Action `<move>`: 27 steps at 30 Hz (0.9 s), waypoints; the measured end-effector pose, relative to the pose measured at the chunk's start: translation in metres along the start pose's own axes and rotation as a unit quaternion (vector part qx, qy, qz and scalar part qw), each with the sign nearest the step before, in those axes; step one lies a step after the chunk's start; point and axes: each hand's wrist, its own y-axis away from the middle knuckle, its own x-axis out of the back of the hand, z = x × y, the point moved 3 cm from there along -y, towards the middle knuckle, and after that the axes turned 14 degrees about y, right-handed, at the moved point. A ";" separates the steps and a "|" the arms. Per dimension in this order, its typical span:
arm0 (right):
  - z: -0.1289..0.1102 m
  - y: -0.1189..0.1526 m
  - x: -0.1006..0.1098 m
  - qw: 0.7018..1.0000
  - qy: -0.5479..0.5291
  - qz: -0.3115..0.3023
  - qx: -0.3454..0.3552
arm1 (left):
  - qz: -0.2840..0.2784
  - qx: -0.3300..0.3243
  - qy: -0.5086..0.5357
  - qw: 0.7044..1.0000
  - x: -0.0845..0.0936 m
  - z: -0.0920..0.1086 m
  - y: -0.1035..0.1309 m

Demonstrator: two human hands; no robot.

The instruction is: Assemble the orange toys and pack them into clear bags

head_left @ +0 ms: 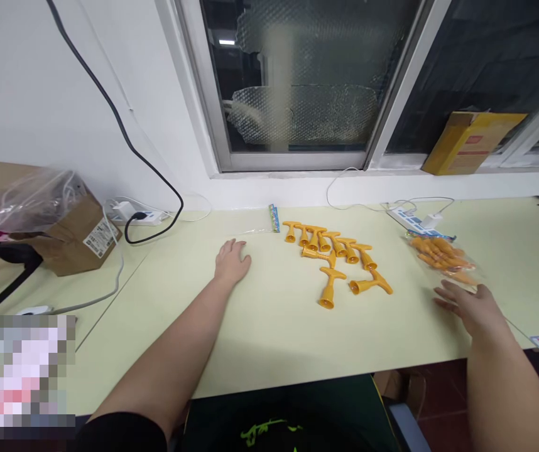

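My left hand point(232, 262) rests on the pale table with its fingers apart and nothing in it. Just beyond it lies a flat clear plastic bag point(250, 220) with a blue-green printed header point(274, 218). My right hand point(472, 304) is at the near edge of a clear bag of orange-yellow T-shaped pieces point(441, 256), fingers spread; whether they touch the bag I cannot tell. Between my hands several loose orange-yellow T-handled pieces with cup-like ends point(328, 289) lie on the table, most of them in a slanting row.
A cardboard box point(74, 242) topped with clear plastic stands at the left. Power strips point(144, 218) point(408, 220) with cables lie along the wall. A yellow carton point(474, 143) leans against the window. The table's front edge runs close to my body.
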 end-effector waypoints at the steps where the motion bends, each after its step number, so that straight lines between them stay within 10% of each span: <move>1: 0.008 0.002 0.000 0.998 -0.025 -0.033 -0.037 | -0.004 0.009 -0.019 1.000 0.000 -0.003 -0.007; 11: 0.031 0.020 -0.005 0.995 0.044 -0.092 -0.008 | -0.120 -0.041 -0.102 0.987 0.003 -0.015 -0.048; 20: 0.009 0.037 -0.005 0.998 0.051 -0.046 0.017 | 0.054 -0.120 -0.009 0.991 0.044 -0.011 -0.038; 27: -0.047 0.088 -0.016 0.966 0.044 0.141 0.213 | 0.171 -0.125 0.237 0.948 0.084 0.055 -0.001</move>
